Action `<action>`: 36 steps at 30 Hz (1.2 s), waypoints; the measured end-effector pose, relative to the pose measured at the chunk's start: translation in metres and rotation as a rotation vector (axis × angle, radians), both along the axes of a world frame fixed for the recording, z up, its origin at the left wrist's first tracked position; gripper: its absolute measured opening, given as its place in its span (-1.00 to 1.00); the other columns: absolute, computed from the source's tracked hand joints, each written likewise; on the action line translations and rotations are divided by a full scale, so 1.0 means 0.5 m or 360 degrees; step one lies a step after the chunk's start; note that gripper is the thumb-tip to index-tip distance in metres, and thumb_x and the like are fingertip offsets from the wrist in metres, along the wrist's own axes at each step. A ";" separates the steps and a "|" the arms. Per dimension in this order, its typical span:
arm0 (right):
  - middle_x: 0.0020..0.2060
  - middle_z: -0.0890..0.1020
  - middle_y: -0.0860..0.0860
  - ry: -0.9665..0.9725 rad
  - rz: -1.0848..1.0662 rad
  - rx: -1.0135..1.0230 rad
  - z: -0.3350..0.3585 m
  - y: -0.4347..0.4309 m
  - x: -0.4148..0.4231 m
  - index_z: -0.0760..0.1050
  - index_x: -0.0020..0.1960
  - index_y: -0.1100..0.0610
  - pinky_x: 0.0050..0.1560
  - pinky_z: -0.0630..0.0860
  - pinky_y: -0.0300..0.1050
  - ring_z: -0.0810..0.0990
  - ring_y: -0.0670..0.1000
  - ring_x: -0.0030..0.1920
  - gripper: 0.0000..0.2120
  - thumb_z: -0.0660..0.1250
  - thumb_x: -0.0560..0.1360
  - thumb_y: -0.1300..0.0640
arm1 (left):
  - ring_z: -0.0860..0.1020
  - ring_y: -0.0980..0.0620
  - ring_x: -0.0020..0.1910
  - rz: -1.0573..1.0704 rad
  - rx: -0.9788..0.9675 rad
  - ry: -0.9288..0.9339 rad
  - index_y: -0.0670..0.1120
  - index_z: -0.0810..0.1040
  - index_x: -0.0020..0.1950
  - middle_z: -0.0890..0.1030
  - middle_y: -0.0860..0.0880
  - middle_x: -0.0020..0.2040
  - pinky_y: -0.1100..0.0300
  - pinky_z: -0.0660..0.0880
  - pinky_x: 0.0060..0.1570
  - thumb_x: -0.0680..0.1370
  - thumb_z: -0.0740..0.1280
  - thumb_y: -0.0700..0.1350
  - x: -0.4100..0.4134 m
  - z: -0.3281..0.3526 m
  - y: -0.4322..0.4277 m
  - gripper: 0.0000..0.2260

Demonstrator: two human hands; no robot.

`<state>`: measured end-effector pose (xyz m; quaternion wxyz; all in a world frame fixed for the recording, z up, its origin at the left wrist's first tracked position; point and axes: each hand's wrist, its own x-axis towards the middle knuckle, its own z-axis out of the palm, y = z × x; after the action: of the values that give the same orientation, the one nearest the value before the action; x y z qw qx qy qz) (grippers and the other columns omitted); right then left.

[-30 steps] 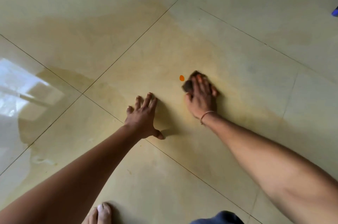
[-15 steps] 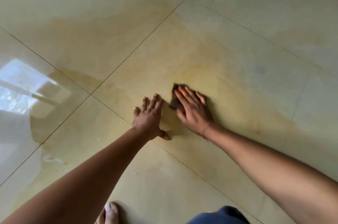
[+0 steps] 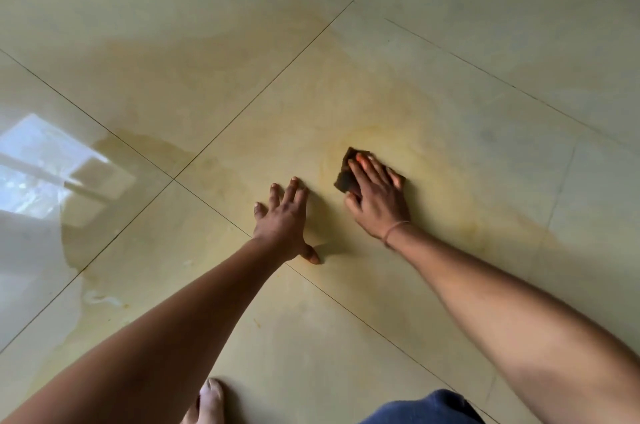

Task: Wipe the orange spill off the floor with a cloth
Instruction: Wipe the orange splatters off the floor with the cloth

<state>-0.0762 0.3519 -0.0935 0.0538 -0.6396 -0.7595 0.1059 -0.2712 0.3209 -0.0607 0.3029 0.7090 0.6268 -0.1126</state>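
Orange spill (image 3: 460, 216): thin yellow-orange film on floor tile (image 3: 485, 43), lying mostly right of and beyond the cloth (image 3: 346, 174). Dark cloth sits under right hand (image 3: 377, 202), fingers straight, pressing flat. Left hand (image 3: 285, 216) just beside, splayed on tile, bracing. Right hand nearer; next sweep likely rightward.

Soft daylight, window glare (image 3: 45, 164) on glossy floor (image 3: 485, 25) at left, faint shadows, wide-angle edge distortion

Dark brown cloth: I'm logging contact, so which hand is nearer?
Right. The right hand presses on the dark brown cloth; the left hand rests on the beige tiled floor beside it, apart.
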 end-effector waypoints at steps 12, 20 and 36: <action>0.47 0.33 0.06 0.0018 -0.0068 0.0014 0.001 -0.102 0.046 0.30 0.47 0.10 0.44 0.11 0.08 0.23 0.05 0.49 -0.38 0.07 0.46 -0.09 | -0.17 -0.23 0.53 -0.0093 0.0021 0.0114 -0.08 -0.09 0.56 -0.18 -0.06 0.58 -0.32 0.06 0.41 0.15 0.62 0.12 0.010 0.019 -0.003 0.22; 0.47 0.32 0.08 -0.0077 -0.0540 0.0015 -0.007 -0.174 0.220 0.29 0.47 0.11 0.44 0.14 0.09 0.22 0.05 0.49 -0.36 0.06 0.43 -0.09 | 0.08 -0.15 0.50 -0.0777 0.0070 0.0242 -0.01 0.01 0.56 0.00 -0.05 0.56 -0.16 0.36 0.28 0.24 0.61 -0.03 0.101 0.043 -0.006 0.06; 0.47 0.31 0.05 -0.0084 -0.0226 -0.0019 0.005 -0.312 0.263 0.27 0.48 0.08 0.43 0.07 0.03 0.26 0.08 0.47 -0.37 0.11 0.44 -0.08 | -0.16 -0.27 0.52 -0.0614 0.0079 0.0219 -0.06 -0.16 0.56 -0.23 -0.12 0.56 -0.18 0.15 0.41 0.25 0.50 0.31 0.129 0.017 -0.048 0.16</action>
<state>0.0554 0.1958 -0.0909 0.0373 -0.6948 -0.7126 0.0895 -0.2065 0.2970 -0.0523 0.2146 0.8138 0.5012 -0.2011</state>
